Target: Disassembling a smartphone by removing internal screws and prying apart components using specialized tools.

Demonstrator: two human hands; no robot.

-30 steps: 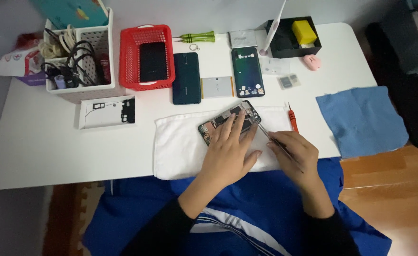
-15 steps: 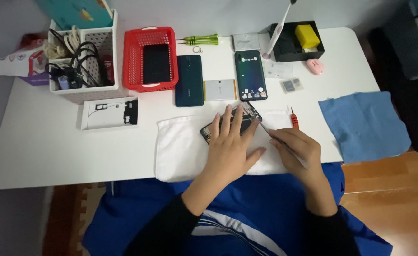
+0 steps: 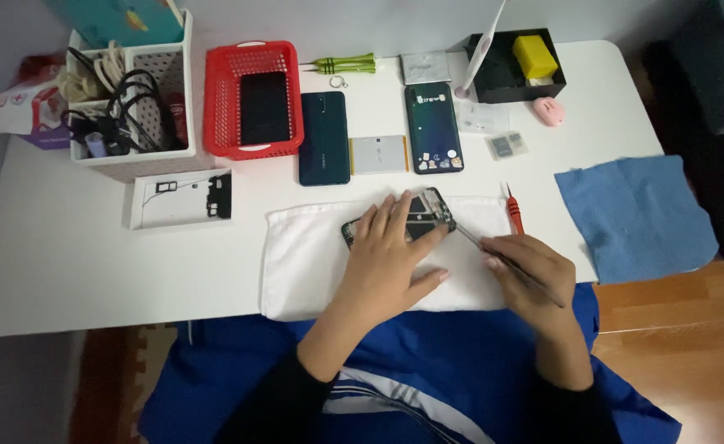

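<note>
The left hand (image 3: pixel 391 259) lies flat, palm down, fingers spread and pointing away from the body, pressing on the opened phone (image 3: pixel 411 218). Its grip is open: nothing is closed inside it, the fingers simply rest on the phone's exposed insides. The right hand (image 3: pixel 526 275) sits just to the right of the phone, its grip curled shut around a thin metal tool (image 3: pixel 506 263) held like a pen. The tool slants up and left, and its tip meets the phone's right edge.

The phone lies tilted on a white cloth (image 3: pixel 313 263), near the cloth's far edge, half hidden under the left hand's fingers. The cloth is spread on the white table (image 3: pixel 91 271) at the near edge. Just right of the cloth lies a red-handled screwdriver (image 3: pixel 513 212), and farther right a blue cloth (image 3: pixel 637 215). Beyond the white cloth lie a dark green phone back (image 3: pixel 323 137), a flat battery (image 3: pixel 378 154) and another phone (image 3: pixel 433 127), with a red basket (image 3: pixel 253 99) to their left.
</note>
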